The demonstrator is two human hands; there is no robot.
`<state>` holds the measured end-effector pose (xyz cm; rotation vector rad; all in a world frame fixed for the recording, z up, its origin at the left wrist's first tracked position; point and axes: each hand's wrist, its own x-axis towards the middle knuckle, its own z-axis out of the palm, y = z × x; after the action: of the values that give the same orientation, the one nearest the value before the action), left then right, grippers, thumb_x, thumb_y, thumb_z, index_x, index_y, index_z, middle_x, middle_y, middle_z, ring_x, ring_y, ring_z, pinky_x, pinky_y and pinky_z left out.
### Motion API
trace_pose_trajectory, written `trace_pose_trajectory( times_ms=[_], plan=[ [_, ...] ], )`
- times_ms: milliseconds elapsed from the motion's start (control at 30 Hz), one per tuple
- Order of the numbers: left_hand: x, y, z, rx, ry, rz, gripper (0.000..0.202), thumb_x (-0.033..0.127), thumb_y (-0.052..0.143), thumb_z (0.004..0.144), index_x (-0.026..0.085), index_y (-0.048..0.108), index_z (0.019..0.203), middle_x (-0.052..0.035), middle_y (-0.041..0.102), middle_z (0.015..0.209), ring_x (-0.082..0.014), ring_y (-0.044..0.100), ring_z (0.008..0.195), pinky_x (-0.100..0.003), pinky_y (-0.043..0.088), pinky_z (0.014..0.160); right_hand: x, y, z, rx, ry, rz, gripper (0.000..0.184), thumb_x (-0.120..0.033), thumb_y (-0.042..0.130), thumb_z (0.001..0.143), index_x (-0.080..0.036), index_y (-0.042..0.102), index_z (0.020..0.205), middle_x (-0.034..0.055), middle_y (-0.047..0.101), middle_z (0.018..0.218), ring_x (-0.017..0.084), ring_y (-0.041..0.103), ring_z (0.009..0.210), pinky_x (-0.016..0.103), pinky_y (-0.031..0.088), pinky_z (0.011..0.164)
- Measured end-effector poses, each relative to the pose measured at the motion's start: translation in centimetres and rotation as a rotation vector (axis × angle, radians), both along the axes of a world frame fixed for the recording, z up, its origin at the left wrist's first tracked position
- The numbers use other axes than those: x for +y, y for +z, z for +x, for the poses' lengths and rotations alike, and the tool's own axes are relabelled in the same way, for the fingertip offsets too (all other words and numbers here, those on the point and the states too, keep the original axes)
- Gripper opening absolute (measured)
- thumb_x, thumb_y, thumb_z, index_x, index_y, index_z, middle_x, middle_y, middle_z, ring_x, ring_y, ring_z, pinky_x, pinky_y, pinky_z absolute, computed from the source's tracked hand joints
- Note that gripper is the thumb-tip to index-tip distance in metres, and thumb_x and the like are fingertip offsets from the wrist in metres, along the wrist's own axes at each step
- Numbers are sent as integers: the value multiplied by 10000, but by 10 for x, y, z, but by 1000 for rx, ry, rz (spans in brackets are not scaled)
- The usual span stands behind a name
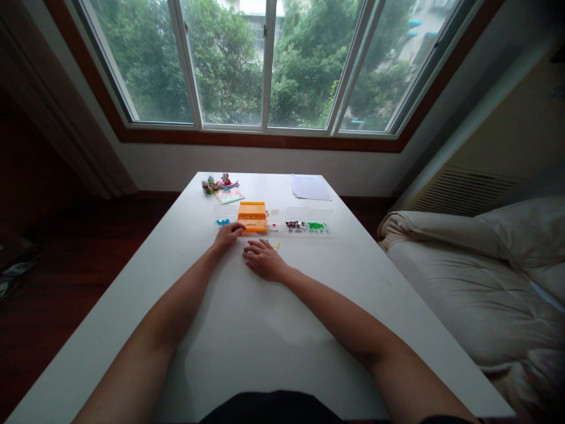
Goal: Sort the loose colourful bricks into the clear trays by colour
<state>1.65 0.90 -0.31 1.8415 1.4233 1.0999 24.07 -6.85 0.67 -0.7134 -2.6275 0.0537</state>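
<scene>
In the head view an open orange plastic case [252, 223] lies on the white table, its lid tilted up at the back and small pieces in its tray. My left hand [228, 234] grips the case at its front left corner, fingers bent over the edge. Closer to me, my right hand [265, 259] rests low over the tabletop with its fingers apart. Small yellow pieces [276, 246] lie just beyond its knuckles. Whatever lies under the right palm is hidden.
Clear plastic boxes flank the case, with blue pieces [223, 222] left, dark red pieces [295, 225] and green pieces [316, 225] right. Small toy figures [216, 184], a pastel card [229, 195] and white paper sheets [311, 187] lie farther back. A sofa [459, 282] stands right.
</scene>
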Motion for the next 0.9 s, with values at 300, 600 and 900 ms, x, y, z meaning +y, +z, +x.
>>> trace_pose_trajectory(
  times_ms=[300,600,900],
  plan=[
    [0,-1,-1,34,-1,24,285,335,538,838,193,746,971,-26,713,828,-185,619,746,-297,465,705,4,2,3,70,37,9,185,-303,577,966,-263,723,1072,41,699,1198,215,515,1307,461,292,1172],
    [-1,0,1,52,17,6,288,348,540,834,196,747,964,-26,724,834,-186,615,740,-293,463,697,4,4,6,72,87,-11,200,-317,572,964,-273,714,1098,26,702,1212,210,536,1291,439,328,1149],
    [1,-2,0,60,2,11,286,347,544,831,196,747,964,-31,726,834,-191,626,748,-300,464,700,8,0,7,28,-21,11,234,-321,629,936,-271,697,1155,58,637,1321,260,453,1376,513,298,1169]
  ],
)
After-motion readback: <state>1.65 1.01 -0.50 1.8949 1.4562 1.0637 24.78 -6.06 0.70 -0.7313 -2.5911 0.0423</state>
